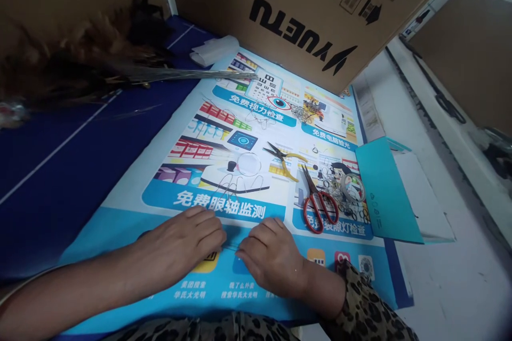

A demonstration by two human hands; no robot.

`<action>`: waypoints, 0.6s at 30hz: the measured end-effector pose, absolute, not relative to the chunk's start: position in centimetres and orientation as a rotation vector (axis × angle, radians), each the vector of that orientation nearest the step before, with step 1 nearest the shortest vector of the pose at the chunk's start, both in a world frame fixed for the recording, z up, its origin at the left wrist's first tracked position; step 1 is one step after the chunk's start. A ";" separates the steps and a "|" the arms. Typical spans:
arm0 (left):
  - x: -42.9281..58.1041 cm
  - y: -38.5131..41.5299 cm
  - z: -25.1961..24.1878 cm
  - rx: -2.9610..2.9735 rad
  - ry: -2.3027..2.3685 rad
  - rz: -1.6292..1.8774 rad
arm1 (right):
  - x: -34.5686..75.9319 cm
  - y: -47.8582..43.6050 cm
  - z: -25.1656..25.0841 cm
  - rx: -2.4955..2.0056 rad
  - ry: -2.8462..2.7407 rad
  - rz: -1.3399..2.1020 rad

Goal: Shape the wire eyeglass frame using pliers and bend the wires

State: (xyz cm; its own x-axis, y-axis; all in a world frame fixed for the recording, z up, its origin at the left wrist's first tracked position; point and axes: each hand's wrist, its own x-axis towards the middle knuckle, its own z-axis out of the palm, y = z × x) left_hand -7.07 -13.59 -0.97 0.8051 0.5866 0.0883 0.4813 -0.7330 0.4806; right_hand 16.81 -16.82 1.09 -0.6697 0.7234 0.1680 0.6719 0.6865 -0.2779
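My left hand (186, 237) and my right hand (272, 256) are close together over the printed poster (120, 229), both with fingers curled in. A thin wire (230, 248) seems to run across the small gap between them, pinched at each side; its ends are hidden by the fingers. Just beyond my hands lie several bent wire pieces (240, 184). Yellow-handled pliers (285, 157) rest with jaws apart farther up. Red-handled scissors (319, 203) lie to the right of the pliers, next to a roll of tape (353, 187) and a heap of small wire loops (340, 200).
Brown feathers (88, 53) lie at the left, with a bundle of long wires (192, 73) stretching onto the poster. A large carton (288, 0) stands behind. At the right is a folded teal card box (388, 192). Another dark wire cluster (308, 112) sits near the carton.
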 end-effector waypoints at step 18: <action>-7.3 -13.0 -0.2 2.531 0.680 0.608 | 17.7 -16.2 2.6 -1.048 -2.323 0.373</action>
